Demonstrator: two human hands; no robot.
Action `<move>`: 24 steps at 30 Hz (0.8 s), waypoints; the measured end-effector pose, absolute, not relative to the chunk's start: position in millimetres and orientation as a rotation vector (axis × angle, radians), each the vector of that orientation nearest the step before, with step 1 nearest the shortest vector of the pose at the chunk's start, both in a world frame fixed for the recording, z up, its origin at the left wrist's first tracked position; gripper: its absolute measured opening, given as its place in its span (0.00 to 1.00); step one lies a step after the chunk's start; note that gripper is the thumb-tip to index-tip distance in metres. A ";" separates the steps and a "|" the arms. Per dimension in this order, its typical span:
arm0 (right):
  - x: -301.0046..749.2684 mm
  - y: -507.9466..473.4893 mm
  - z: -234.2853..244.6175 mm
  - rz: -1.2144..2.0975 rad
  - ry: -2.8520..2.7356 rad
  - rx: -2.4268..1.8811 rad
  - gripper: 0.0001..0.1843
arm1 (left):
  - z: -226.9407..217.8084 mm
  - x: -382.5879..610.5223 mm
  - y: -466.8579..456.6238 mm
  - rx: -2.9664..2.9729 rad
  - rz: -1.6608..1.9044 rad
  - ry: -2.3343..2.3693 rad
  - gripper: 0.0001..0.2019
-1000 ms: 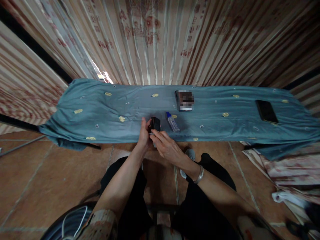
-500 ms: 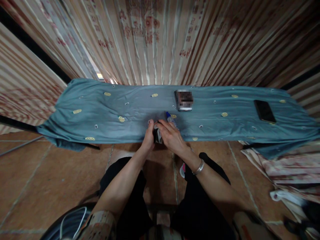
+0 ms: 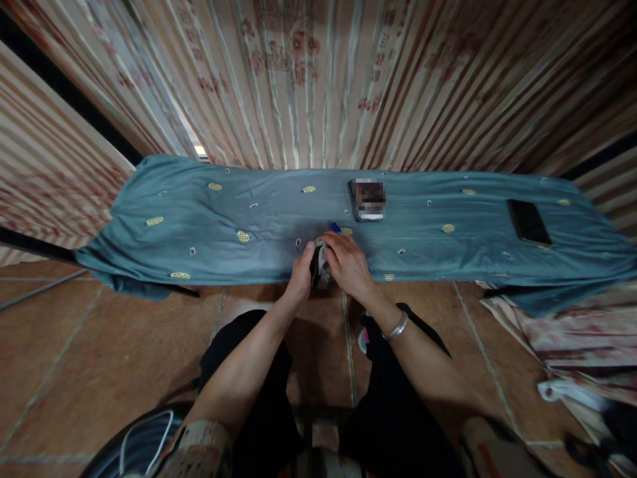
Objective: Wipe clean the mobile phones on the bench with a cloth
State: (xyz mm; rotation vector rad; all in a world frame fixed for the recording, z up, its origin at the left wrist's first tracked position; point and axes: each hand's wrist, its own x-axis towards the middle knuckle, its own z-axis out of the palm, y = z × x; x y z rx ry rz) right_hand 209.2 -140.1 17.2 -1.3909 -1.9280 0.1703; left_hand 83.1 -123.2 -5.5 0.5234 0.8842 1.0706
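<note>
My left hand point(image 3: 301, 275) and my right hand point(image 3: 349, 265) meet at the near edge of a table covered by a teal cloth point(image 3: 209, 219). Both are closed around a small black object point(image 3: 315, 265), with a pale cloth or wipe point(image 3: 323, 269) pressed against it under my right fingers. A silver bracelet point(image 3: 397, 326) sits on my right wrist. Just beyond my right hand, only the blue cap of a small clear bottle point(image 3: 336, 228) shows; the rest is hidden by my fingers.
A dark device with a blurred face point(image 3: 369, 199) lies at the table's far middle. A black phone point(image 3: 528, 222) lies at the right end. Striped curtains hang behind. Crumpled fabric and a white bag point(image 3: 562, 392) lie on the tiled floor at right.
My hands have drawn together and closed over the black object, which was upright and more exposed a second ago. My right hand has moved forward and now covers most of the small bottle.
</note>
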 end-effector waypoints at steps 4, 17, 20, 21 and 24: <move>214.4 -137.0 17.1 0.206 -1.901 -1.395 0.16 | 0.7 81.1 -126.7 0.626 1.098 0.970 0.17; 226.3 -132.8 13.9 0.369 -1.814 -1.501 0.15 | 15.2 74.5 -121.4 0.574 1.086 0.955 0.17; 224.2 -133.6 13.5 0.439 -1.734 -1.520 0.16 | 15.7 74.7 -120.3 0.552 1.082 0.937 0.16; 223.2 -133.9 13.5 0.453 -1.718 -1.522 0.16 | 15.8 74.6 -120.1 0.545 1.081 0.931 0.16; 220.0 -134.2 13.0 0.469 -1.676 -1.526 0.17 | 16.2 74.3 -119.6 0.525 1.084 0.932 0.15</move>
